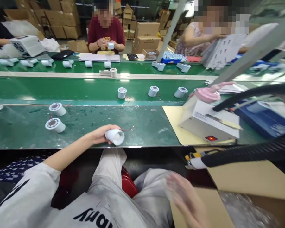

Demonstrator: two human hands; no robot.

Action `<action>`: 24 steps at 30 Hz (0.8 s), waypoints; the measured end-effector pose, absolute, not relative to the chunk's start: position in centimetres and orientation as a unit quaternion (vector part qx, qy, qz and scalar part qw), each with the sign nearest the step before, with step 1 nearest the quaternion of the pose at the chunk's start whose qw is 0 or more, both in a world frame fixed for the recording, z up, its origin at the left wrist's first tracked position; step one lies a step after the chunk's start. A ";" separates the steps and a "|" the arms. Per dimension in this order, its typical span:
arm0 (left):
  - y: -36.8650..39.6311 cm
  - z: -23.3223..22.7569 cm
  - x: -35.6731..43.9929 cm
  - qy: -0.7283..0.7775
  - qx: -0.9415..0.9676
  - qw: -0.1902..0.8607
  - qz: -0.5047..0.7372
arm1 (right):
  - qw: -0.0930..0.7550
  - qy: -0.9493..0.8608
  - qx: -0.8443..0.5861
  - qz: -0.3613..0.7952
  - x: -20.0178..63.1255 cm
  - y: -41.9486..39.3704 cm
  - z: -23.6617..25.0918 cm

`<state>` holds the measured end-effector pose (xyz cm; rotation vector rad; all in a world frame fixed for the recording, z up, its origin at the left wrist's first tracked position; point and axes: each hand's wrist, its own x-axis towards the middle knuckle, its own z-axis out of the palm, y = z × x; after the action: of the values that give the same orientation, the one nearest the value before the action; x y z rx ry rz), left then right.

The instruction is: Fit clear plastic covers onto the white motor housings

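Observation:
My left hand (101,134) grips a small white round part (115,136) with thin red wires trailing from it, at the near edge of the green work surface (85,123). My right hand (187,202) is blurred low at the right, over my lap and the edge of a cardboard box (249,180). Its fingers are spread and hold nothing that I can see. Two similar white round parts (57,109) (55,125) lie on the surface to the left of my left hand.
Three more white parts (122,93) ride the green belt beyond. A white box-shaped device (210,122) with a red light sits at the right, with black hoses (247,152) and a blue tray (263,118). Two people work across the line amid cardboard boxes.

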<state>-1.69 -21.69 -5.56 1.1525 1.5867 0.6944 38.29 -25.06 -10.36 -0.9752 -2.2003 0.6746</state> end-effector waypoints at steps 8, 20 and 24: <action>-23.7 -7.2 7.3 0.458 0.599 0.617 0.226 | 0.250 -0.882 -0.395 0.054 29.4 -24.7 -8.7; -25.0 -8.8 7.7 0.453 0.704 0.445 0.318 | 0.330 -0.730 -0.423 0.423 30.9 -25.1 -8.5; -25.1 -9.5 7.6 0.423 0.728 0.445 0.304 | 0.358 -0.648 -0.448 0.502 31.2 -24.8 -8.5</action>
<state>7.63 -25.15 -9.47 1.8050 1.0486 0.7537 31.20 -24.75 -8.52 -1.1553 -1.6710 1.2961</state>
